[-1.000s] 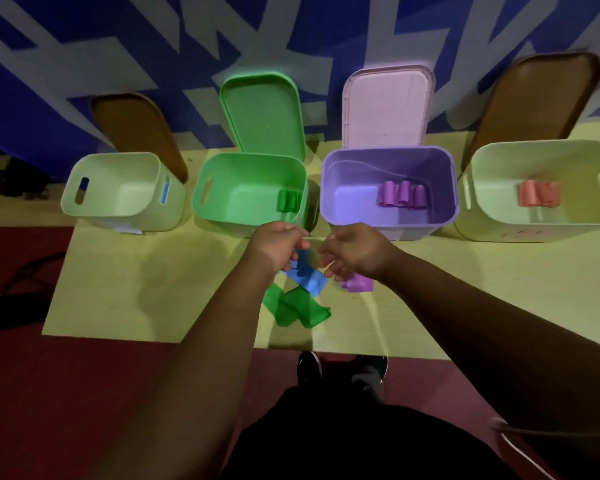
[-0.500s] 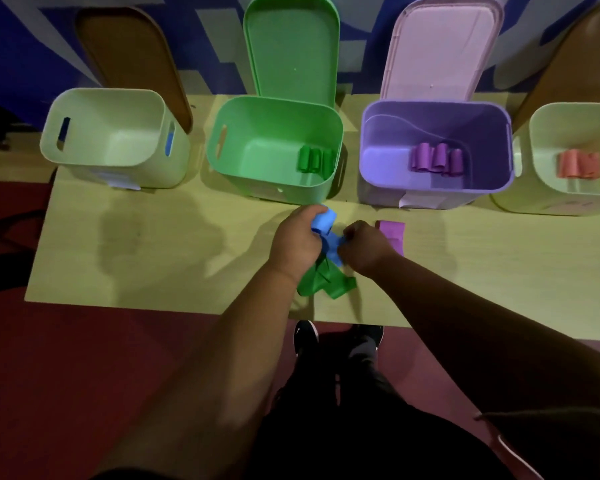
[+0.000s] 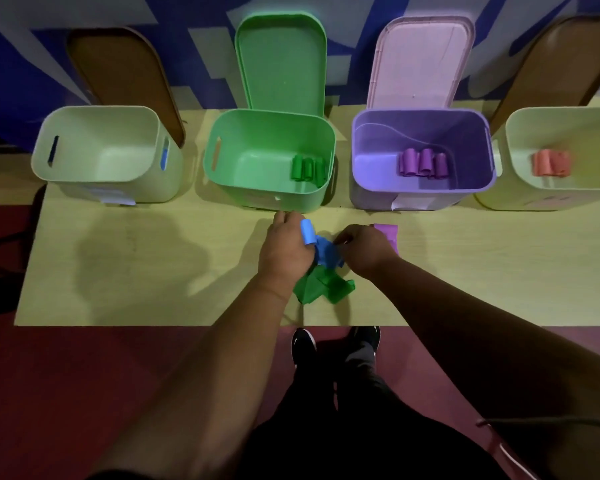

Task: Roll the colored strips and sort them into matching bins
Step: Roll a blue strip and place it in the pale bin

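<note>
Blue strip (image 3: 323, 251) rolled further | left hand (image 3: 284, 249) fingers (image 3: 286, 218) grip it | right hand (image 3: 366, 252) pinches it

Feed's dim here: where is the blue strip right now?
Head view: the blue strip is at table centre before the green bin, rolled end in the left hand, tail reaching to the right hand.

Nothing here can be read. A white paper label (image 3: 113, 199) hangs low on the front of the pale bin (image 3: 153, 181) at the far left, and a second label (image 3: 409, 203) on the front of the purple bin (image 3: 361, 199); neither shows any legible print from here. The blue wall (image 3: 347, 46) carries big white shapes (image 3: 84, 8), cropped too much to make out as letters.
</note>
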